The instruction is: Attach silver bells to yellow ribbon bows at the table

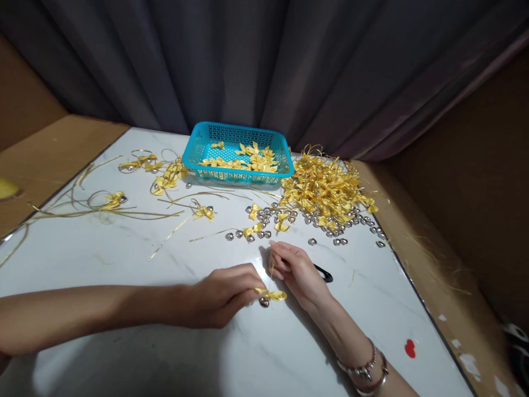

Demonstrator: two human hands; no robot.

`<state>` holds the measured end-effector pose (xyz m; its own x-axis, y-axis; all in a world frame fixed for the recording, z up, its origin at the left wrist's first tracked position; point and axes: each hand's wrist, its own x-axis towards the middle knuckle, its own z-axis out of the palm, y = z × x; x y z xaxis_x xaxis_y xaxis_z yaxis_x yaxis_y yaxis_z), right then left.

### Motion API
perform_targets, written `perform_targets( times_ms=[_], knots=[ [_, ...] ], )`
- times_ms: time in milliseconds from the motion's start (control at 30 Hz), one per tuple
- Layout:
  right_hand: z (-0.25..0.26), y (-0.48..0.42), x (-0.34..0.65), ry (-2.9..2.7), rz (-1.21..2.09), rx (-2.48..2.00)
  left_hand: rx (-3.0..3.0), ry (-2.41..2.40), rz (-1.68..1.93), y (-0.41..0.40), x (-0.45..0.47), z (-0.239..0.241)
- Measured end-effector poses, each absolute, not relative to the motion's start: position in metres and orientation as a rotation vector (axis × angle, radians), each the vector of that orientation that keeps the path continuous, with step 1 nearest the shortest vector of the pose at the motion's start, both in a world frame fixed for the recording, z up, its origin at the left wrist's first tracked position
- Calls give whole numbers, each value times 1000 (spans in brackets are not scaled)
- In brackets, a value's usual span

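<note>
My left hand (231, 295) is closed in a pinch on a yellow ribbon bow (276, 296). A silver heart-shaped bead (264, 302) hangs just under the bow. From the bow a short gold cord (271, 274) runs up toward my right hand (297, 273). The fingers of that hand are curled and pressed together around the upper end of the cord, which they partly hide. A black loop (324, 273), like a tool's handle, sticks out behind my right hand. Whether the hand holds it or it lies on the table cannot be told.
A blue plastic basket (237, 175) with yellow bows stands at the back. Right of it lies a heap of bows with gold cords (326, 184), with silver beads (355, 218) scattered in front. Loose cords (103, 212) lie at left. A red heart-shaped piece (410, 348) is at right.
</note>
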<state>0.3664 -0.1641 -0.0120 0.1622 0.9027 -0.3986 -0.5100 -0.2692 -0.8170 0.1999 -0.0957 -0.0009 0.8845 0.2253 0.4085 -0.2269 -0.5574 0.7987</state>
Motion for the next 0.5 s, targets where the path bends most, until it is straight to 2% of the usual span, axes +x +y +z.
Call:
perform_targets(
  times_ms=[300,500],
  knots=[
    [-2,-167,372,-422,1433,-1162,1958,214,657,-87,210,-6],
    [-1,-167,376,-396,1423,-1113,1761,502,485,-85,211,-7]
  ],
)
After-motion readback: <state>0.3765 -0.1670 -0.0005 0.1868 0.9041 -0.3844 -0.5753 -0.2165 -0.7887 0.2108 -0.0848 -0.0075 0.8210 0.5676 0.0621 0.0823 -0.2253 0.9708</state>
